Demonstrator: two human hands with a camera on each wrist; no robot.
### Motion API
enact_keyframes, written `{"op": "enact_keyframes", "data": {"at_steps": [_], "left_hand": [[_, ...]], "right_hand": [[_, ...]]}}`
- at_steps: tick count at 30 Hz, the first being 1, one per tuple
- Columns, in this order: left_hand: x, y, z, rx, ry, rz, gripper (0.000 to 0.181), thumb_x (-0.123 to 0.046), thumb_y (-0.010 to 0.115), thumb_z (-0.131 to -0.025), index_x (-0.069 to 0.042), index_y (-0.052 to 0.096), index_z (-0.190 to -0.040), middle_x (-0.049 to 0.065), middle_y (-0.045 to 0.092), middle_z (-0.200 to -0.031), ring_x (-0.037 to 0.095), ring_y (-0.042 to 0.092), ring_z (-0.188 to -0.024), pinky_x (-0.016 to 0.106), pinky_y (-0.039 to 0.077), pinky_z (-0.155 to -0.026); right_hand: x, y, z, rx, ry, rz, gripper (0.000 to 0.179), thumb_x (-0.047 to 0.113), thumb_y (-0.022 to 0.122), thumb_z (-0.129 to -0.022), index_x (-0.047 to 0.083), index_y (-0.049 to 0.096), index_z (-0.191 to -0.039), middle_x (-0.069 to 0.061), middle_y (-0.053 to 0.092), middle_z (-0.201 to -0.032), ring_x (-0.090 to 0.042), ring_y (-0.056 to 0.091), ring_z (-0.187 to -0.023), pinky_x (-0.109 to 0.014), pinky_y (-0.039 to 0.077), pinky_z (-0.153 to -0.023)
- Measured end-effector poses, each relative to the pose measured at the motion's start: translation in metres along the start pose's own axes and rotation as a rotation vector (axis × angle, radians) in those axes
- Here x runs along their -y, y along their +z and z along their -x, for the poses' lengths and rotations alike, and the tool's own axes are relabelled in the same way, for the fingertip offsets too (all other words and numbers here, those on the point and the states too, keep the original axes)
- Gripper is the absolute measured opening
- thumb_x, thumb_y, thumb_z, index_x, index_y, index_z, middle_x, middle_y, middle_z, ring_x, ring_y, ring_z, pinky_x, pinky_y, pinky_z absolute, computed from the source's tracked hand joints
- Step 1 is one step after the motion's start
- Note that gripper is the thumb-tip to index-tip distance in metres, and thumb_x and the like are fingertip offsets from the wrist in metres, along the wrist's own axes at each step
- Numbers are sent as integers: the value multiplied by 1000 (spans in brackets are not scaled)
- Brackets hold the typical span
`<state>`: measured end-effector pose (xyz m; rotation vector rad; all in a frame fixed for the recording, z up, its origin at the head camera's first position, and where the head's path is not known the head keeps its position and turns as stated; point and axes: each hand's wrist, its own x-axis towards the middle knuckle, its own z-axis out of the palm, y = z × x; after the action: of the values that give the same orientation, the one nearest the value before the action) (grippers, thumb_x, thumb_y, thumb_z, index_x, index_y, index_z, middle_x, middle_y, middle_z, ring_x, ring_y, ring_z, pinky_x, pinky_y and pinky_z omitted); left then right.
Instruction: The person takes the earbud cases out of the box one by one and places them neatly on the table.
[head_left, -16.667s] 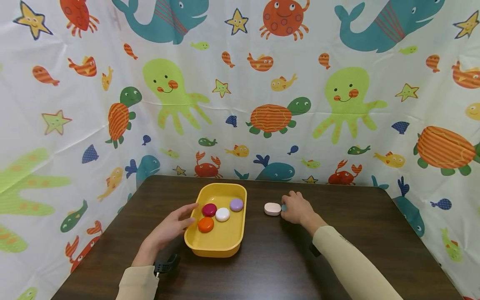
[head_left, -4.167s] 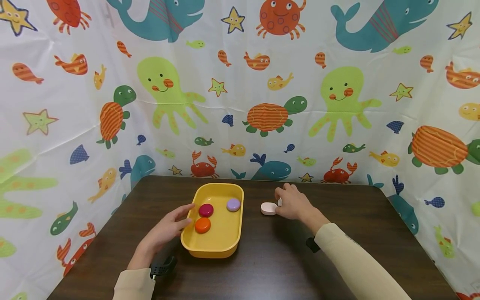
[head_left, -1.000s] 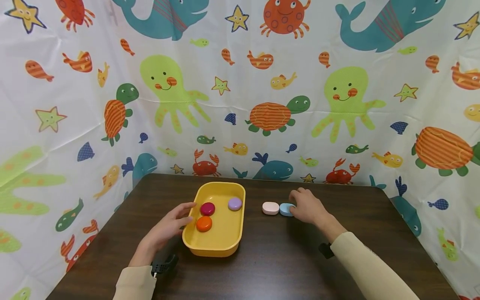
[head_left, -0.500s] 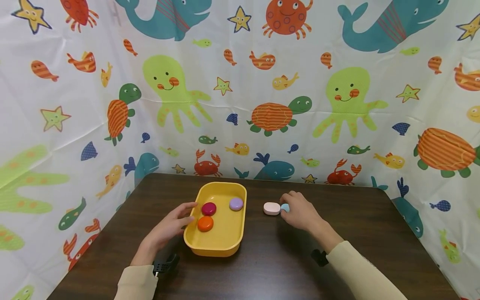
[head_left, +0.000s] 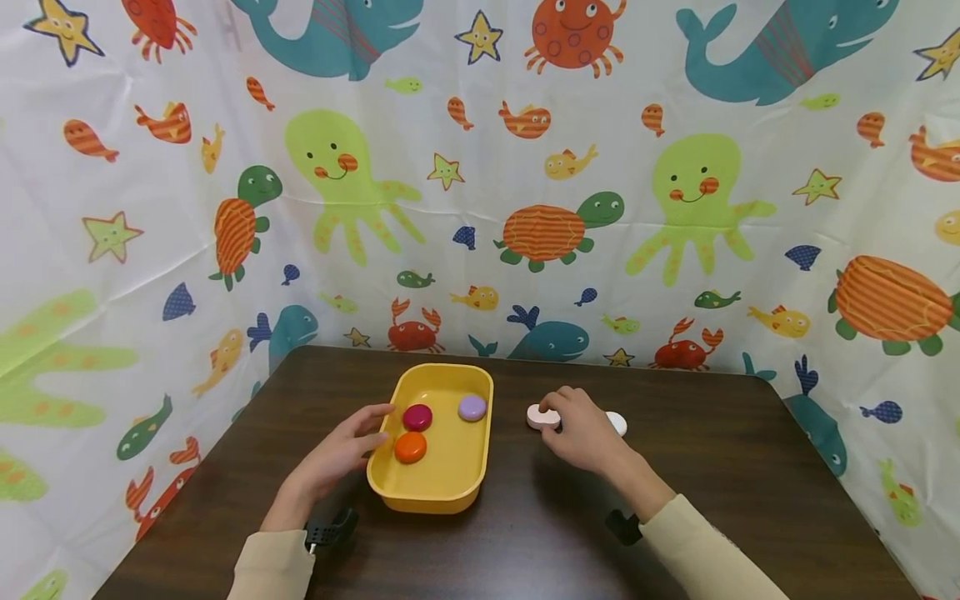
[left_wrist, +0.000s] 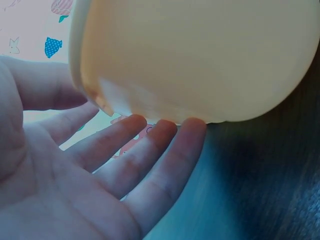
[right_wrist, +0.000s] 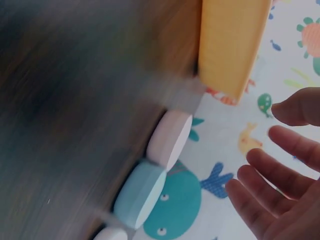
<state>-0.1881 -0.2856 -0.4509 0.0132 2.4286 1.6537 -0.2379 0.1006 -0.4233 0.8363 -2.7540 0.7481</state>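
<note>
My left hand rests at the left side of a yellow tray, fingertips against its outer wall. The tray holds a magenta round piece, an orange one and a lilac one. To its right, my right hand is over a row of smooth, soap-like oval pieces. A pink piece shows beyond its fingertips and a white one behind the hand. Between them, the light blue piece is hidden in the head view. The right wrist view shows spread fingers holding nothing.
The dark wooden table ends at a white curtain printed with sea animals, which also hangs along both sides. Dark straps with small devices sit at both wrists.
The white piece has left the tray and now lies right of the blue one. In the last half second my right hand has shifted left toward the pink piece. My left hand stays put.
</note>
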Motion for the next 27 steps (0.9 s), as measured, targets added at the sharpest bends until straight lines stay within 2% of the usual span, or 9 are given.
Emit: {"op": "enact_keyframes", "data": {"at_steps": [9, 16, 21, 27], "left_hand": [[-2, 1, 0, 12, 14, -22, 57, -24, 56, -104, -12, 35, -156, 21, 31, -161, 45, 39, -140, 57, 48, -103], [-3, 1, 3, 11, 6, -10, 57, -24, 57, -104, -13, 35, -156, 21, 29, -161, 47, 38, -140, 59, 47, -104], [-2, 1, 4, 10, 9, -11, 57, -23, 56, -104, -13, 34, -156, 21, 29, -162, 46, 38, -141, 58, 47, -104], [-2, 1, 4, 10, 19, -9, 57, -22, 56, -104, -11, 34, -156, 22, 30, -161, 47, 38, -140, 58, 48, -103]], "right_hand": [[20, 4, -2, 22, -32, -26, 16, 21, 72, -92, 14, 70, -107, -5, 64, -110, -23, 55, -106, -43, 55, -91], [35, 4, -8, 20, -97, -34, 17, 20, 70, -93, 11, 70, -107, -5, 63, -109, -22, 53, -101, -40, 54, -88], [47, 3, -13, 29, -97, -30, 20, 22, 72, -92, 12, 70, -109, -1, 62, -109, -20, 53, -103, -38, 55, -90], [58, 2, -20, 33, -114, -43, 22, 21, 72, -93, 10, 70, -111, -4, 62, -113, -22, 53, -106, -41, 55, -92]]}}
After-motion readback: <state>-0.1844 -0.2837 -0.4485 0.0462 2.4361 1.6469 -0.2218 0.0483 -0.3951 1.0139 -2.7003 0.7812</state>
